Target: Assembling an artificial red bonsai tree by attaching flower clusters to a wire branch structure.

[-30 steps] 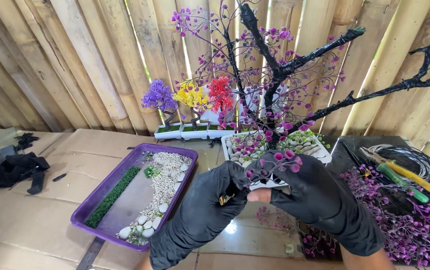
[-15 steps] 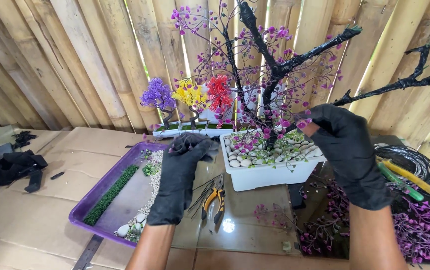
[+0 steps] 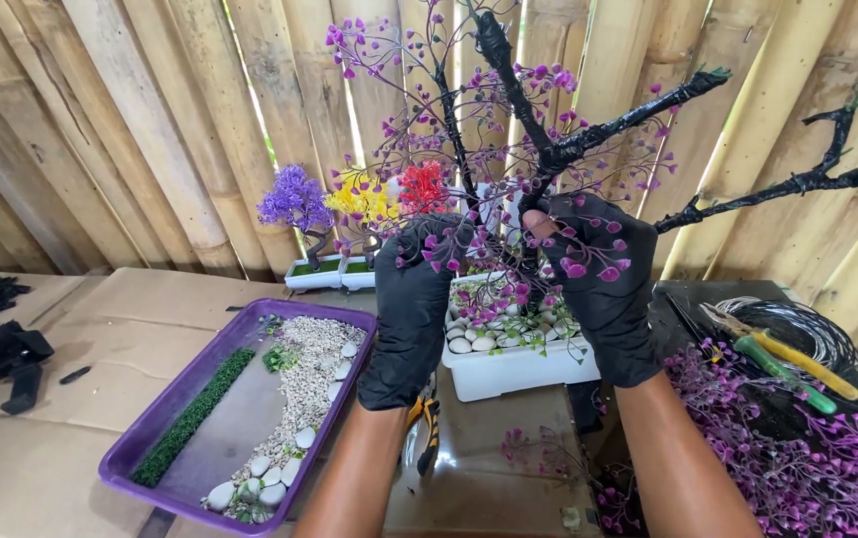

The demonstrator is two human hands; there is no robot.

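Observation:
An artificial tree with a black wrapped trunk (image 3: pixel 509 90) and thin purple-leaved twigs stands in a white rectangular pot (image 3: pixel 509 374) filled with white pebbles. Both of my hands wear black gloves and are raised among the lower branches. My left hand (image 3: pixel 414 299) has its fingers curled around purple twigs left of the trunk. My right hand (image 3: pixel 598 289) pinches a twig against the trunk, with a bare fingertip showing through the glove. Purple leaves partly hide both sets of fingers.
A purple tray (image 3: pixel 165 428) with gravel, white stones and a green strip lies at left. Three small trees, purple (image 3: pixel 294 199), yellow and red, stand behind. Orange-handled pliers (image 3: pixel 427 433) lie below the pot. Wire coil (image 3: pixel 798 324), cutters (image 3: pixel 783 364) and loose purple sprigs (image 3: pixel 828 468) sit right.
Both hands rose from the pot's front edge into the branches. The left hand moved right from beside the tray; the right hand moved left to the trunk.

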